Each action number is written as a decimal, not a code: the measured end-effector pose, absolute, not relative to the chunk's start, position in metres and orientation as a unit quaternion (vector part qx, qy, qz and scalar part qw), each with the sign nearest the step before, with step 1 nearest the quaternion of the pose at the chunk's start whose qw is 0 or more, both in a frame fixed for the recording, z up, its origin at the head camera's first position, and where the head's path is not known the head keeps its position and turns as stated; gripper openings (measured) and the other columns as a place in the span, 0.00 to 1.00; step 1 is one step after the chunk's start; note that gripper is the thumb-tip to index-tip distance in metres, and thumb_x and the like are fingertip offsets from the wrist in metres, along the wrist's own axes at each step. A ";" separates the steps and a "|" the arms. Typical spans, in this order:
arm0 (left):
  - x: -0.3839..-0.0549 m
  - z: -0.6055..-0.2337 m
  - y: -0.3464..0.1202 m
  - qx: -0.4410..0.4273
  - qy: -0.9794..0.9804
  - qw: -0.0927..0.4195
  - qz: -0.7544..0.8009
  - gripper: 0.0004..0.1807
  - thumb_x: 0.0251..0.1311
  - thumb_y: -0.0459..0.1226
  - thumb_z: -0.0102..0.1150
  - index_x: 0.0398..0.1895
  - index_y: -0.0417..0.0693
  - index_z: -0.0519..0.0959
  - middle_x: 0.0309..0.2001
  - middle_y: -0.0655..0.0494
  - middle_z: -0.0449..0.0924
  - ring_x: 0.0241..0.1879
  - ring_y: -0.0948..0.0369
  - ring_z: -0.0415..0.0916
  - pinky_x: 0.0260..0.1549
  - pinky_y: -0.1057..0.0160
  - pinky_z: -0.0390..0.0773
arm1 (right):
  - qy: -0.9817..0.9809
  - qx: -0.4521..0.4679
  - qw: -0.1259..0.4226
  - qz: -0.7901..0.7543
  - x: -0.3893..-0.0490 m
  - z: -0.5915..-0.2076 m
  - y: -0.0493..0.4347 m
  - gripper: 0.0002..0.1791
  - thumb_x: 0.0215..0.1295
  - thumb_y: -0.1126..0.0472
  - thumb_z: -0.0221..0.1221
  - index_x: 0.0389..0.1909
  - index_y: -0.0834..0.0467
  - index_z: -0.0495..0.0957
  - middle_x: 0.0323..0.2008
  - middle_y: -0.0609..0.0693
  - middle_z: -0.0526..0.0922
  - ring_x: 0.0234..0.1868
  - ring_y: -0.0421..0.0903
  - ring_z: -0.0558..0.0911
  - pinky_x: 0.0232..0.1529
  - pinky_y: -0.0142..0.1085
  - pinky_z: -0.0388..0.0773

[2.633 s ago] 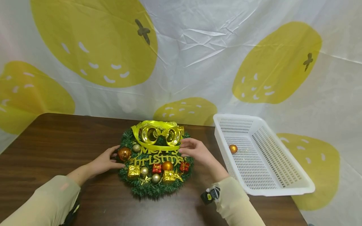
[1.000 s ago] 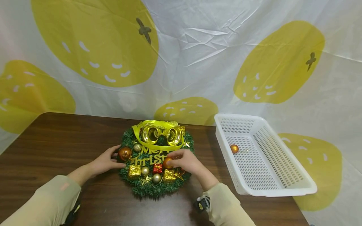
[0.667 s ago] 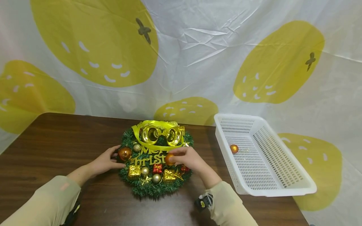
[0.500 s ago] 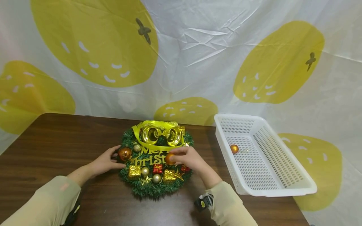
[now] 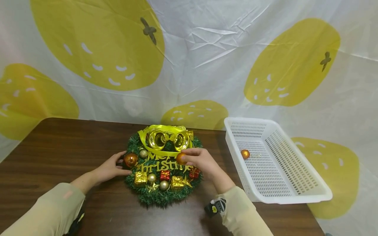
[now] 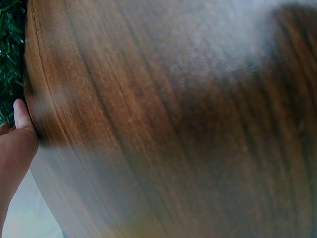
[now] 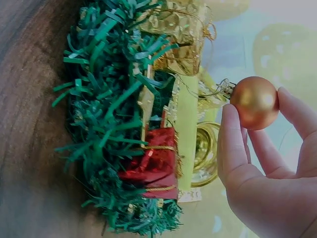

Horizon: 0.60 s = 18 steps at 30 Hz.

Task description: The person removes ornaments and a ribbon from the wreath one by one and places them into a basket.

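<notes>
A green Christmas wreath (image 5: 163,193) with gold bells, small gift boxes and baubles lies on the dark wooden table (image 5: 53,147). My right hand (image 5: 198,161) pinches an orange-gold bauble (image 5: 180,158) between thumb and fingers, lifted just above the wreath's middle. The right wrist view shows the same bauble (image 7: 254,102) held clear of the wreath (image 7: 114,119). My left hand (image 5: 110,167) rests against the wreath's left edge, fingers near a larger copper bauble (image 5: 130,160). In the left wrist view only the left hand's edge (image 6: 17,134) and the table show.
A white slotted plastic basket (image 5: 295,193) stands at the right on the table and holds one orange bauble (image 5: 245,153). A white sheet with yellow fruit prints hangs behind. The table's front and left parts are bare wood.
My right hand came down from the wreath's right side onto the orange bauble in its lower middle, pinched it, and lifted it up and slightly right off the wreath. The left hand stayed put.
</notes>
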<state>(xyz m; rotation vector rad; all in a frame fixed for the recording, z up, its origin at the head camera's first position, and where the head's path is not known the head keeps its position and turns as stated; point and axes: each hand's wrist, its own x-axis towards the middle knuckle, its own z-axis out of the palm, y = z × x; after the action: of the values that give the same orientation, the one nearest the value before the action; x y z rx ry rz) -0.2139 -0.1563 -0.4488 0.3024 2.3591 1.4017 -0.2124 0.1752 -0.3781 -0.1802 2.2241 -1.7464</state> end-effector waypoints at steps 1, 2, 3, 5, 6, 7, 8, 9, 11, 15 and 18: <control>-0.214 -0.449 -0.156 0.107 0.839 0.190 0.499 0.55 0.54 0.43 0.66 0.72 0.33 0.38 0.66 0.21 0.42 0.61 0.28 0.57 0.55 0.41 0.71 | 0.775 -0.059 0.152 -0.610 -0.213 -0.376 0.176 0.21 0.61 0.65 0.59 0.54 0.70 0.74 0.50 0.63 0.80 0.37 0.39 0.84 0.49 0.38 0.81; -0.214 -0.448 -0.156 0.108 0.839 0.189 0.499 0.55 0.54 0.42 0.66 0.72 0.33 0.38 0.66 0.21 0.42 0.61 0.28 0.57 0.56 0.41 0.71 | 0.777 -0.059 0.150 -0.608 -0.213 -0.374 0.176 0.21 0.61 0.65 0.59 0.54 0.70 0.75 0.50 0.63 0.80 0.36 0.39 0.84 0.49 0.39 0.81; -0.214 -0.448 -0.156 0.107 0.838 0.189 0.500 0.55 0.54 0.42 0.66 0.72 0.33 0.38 0.66 0.21 0.42 0.61 0.28 0.57 0.56 0.41 0.71 | 0.780 -0.061 0.148 -0.605 -0.214 -0.372 0.177 0.21 0.61 0.65 0.59 0.54 0.70 0.74 0.50 0.63 0.80 0.36 0.38 0.84 0.49 0.39 0.81; -0.214 -0.448 -0.156 0.107 0.838 0.189 0.500 0.55 0.54 0.42 0.66 0.72 0.32 0.38 0.66 0.21 0.42 0.61 0.28 0.57 0.56 0.41 0.71 | 0.782 -0.067 0.144 -0.602 -0.214 -0.368 0.179 0.21 0.61 0.65 0.59 0.54 0.71 0.74 0.50 0.64 0.80 0.36 0.38 0.84 0.50 0.40 0.81; -0.214 -0.448 -0.156 0.108 0.838 0.189 0.500 0.55 0.54 0.42 0.66 0.72 0.32 0.38 0.66 0.21 0.42 0.61 0.28 0.57 0.56 0.41 0.71 | 0.781 -0.069 0.143 -0.603 -0.215 -0.366 0.180 0.21 0.62 0.65 0.59 0.54 0.71 0.74 0.51 0.64 0.79 0.37 0.38 0.83 0.51 0.40 0.81; -0.214 -0.448 -0.156 0.108 0.838 0.189 0.500 0.55 0.54 0.42 0.66 0.72 0.32 0.38 0.66 0.21 0.42 0.61 0.28 0.56 0.56 0.41 0.71 | 0.782 -0.074 0.141 -0.603 -0.215 -0.363 0.181 0.21 0.62 0.66 0.58 0.54 0.72 0.74 0.51 0.64 0.79 0.37 0.38 0.83 0.51 0.40 0.80; -0.214 -0.448 -0.156 0.108 0.839 0.189 0.499 0.55 0.54 0.42 0.66 0.72 0.32 0.38 0.66 0.21 0.43 0.61 0.28 0.57 0.55 0.41 0.71 | 0.787 -0.078 0.136 -0.597 -0.215 -0.360 0.183 0.21 0.62 0.65 0.58 0.54 0.71 0.74 0.52 0.64 0.79 0.37 0.37 0.83 0.51 0.40 0.80; -0.214 -0.448 -0.156 0.108 0.839 0.189 0.499 0.55 0.55 0.42 0.66 0.72 0.32 0.38 0.66 0.21 0.43 0.61 0.28 0.56 0.55 0.41 0.71 | 0.790 -0.080 0.133 -0.594 -0.216 -0.358 0.184 0.21 0.62 0.65 0.58 0.54 0.71 0.74 0.52 0.63 0.79 0.37 0.37 0.83 0.51 0.40 0.80; -0.214 -0.447 -0.156 0.108 0.840 0.189 0.497 0.55 0.55 0.42 0.66 0.72 0.32 0.37 0.66 0.21 0.43 0.61 0.28 0.56 0.55 0.41 0.72 | 0.794 -0.084 0.126 -0.589 -0.217 -0.351 0.187 0.21 0.62 0.64 0.58 0.54 0.70 0.74 0.52 0.63 0.79 0.37 0.37 0.83 0.52 0.42 0.80; -0.213 -0.446 -0.157 0.108 0.842 0.188 0.494 0.55 0.55 0.43 0.66 0.72 0.32 0.37 0.66 0.21 0.43 0.61 0.28 0.57 0.55 0.41 0.72 | 0.805 -0.081 0.113 -0.576 -0.219 -0.339 0.196 0.22 0.62 0.63 0.58 0.56 0.69 0.73 0.53 0.64 0.78 0.37 0.37 0.83 0.52 0.42 0.80; -0.213 -0.447 -0.156 0.107 0.842 0.187 0.495 0.55 0.55 0.42 0.66 0.72 0.32 0.38 0.66 0.21 0.43 0.61 0.28 0.57 0.55 0.41 0.72 | 0.806 -0.079 0.105 -0.578 -0.222 -0.331 0.203 0.23 0.63 0.63 0.57 0.57 0.70 0.72 0.56 0.65 0.75 0.36 0.35 0.83 0.50 0.37 0.81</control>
<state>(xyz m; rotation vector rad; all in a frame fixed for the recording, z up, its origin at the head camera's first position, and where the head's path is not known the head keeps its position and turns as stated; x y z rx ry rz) -0.2131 -0.1560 -0.4465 0.3024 2.3686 1.3932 -0.2220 0.2035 -0.3309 -0.2329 2.3752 -1.7028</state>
